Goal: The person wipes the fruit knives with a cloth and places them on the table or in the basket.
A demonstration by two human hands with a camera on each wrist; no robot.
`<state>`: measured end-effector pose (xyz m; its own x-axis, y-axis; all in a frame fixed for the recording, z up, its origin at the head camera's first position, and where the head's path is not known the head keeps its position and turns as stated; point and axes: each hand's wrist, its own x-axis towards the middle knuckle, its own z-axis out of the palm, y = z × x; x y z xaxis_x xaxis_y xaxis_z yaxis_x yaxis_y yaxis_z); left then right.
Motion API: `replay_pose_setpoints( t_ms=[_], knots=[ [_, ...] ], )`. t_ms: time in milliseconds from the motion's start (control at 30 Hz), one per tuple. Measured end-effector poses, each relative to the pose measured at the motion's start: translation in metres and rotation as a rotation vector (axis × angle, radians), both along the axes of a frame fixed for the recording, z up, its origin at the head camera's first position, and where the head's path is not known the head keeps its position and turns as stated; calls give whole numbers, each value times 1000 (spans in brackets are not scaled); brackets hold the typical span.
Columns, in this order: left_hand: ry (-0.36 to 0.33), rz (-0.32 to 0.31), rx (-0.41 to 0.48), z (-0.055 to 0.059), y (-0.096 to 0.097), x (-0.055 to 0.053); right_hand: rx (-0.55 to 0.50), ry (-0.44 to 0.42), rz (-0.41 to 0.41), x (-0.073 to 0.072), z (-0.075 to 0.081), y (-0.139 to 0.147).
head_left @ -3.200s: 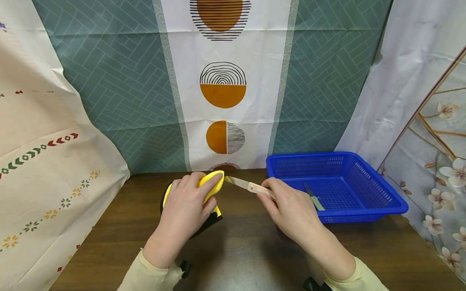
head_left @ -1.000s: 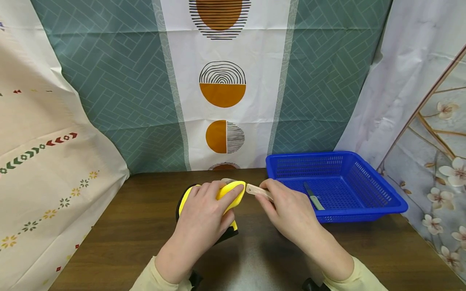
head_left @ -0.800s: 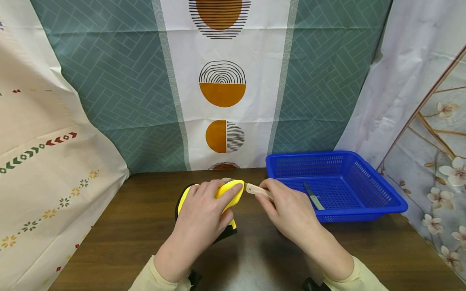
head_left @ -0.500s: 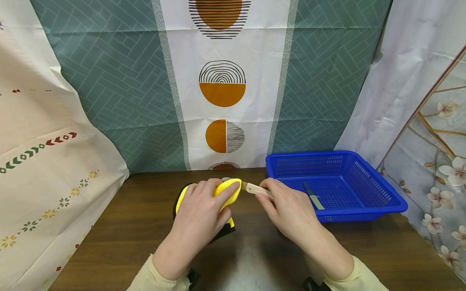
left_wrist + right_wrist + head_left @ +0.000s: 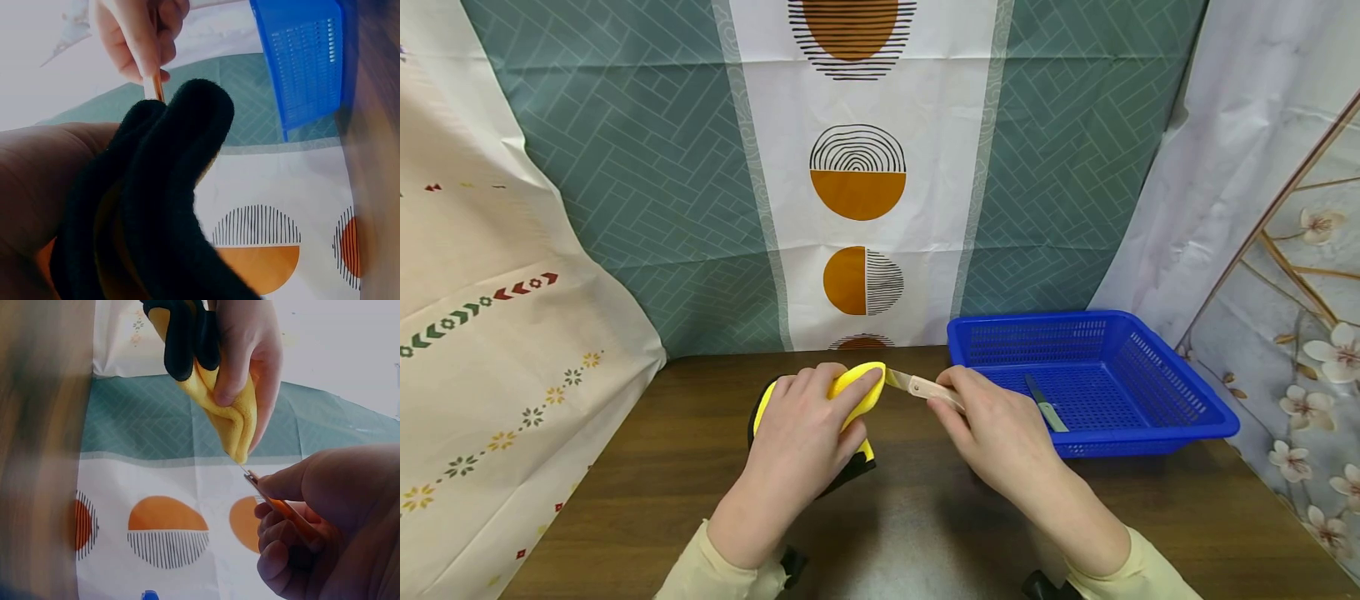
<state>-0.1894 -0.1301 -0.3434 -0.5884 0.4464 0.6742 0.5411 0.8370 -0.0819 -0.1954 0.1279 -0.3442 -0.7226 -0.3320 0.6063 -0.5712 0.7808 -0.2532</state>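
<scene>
My left hand (image 5: pixel 797 433) grips a folded yellow cloth (image 5: pixel 867 388) with black edging, which hangs below the fingers. The fold of the cloth is wrapped over the front part of a knife's blade, hiding the tip. Between cloth and handle a short stretch of blade (image 5: pixel 898 380) shows. By its pale handle (image 5: pixel 934 391) the knife is held in my right hand (image 5: pixel 1007 429), above the table. From the right wrist, the yellow cloth (image 5: pixel 234 428) is pinched under the left thumb, close to the knife handle (image 5: pixel 290 515). Dark edging (image 5: pixel 181 162) fills much of the left wrist view.
A blue plastic basket (image 5: pixel 1150 435) stands at the back right, beside my right hand. Inside it lies another knife (image 5: pixel 1047 407) with a pale green handle. Under both hands is a dark wooden table (image 5: pixel 647 483). Patterned cloth hangings (image 5: pixel 647 167) enclose the back and sides.
Over the last second my left hand and the cloth have slid left along the blade, baring more of it by the handle. Before that they had moved right. The right hand stays nearly still.
</scene>
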Motion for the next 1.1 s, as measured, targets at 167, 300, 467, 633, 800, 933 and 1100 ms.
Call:
replay_pose_setpoints(
  t_ms=[167,300,467,633,800,933,1100],
  knots=[
    [5,9,6,-1,-3,-3,-1,-4,-2,0,0,0],
    [-6,22,5,0,-5,-4,0,-5,-4,0,1,1],
    [-14,32,3,0,-8,-5,-4,1,-3,0,1,1],
    [-16,37,3,0,-11,-7,-11,6,2,0,1,1],
    [-26,46,5,1,-13,-7,-9,10,6,0,1,1],
    [-37,55,6,1,-14,-7,-7,13,6,0,1,1],
    [-40,63,7,2,-16,-6,-5,9,4,0,1,1]
  ],
)
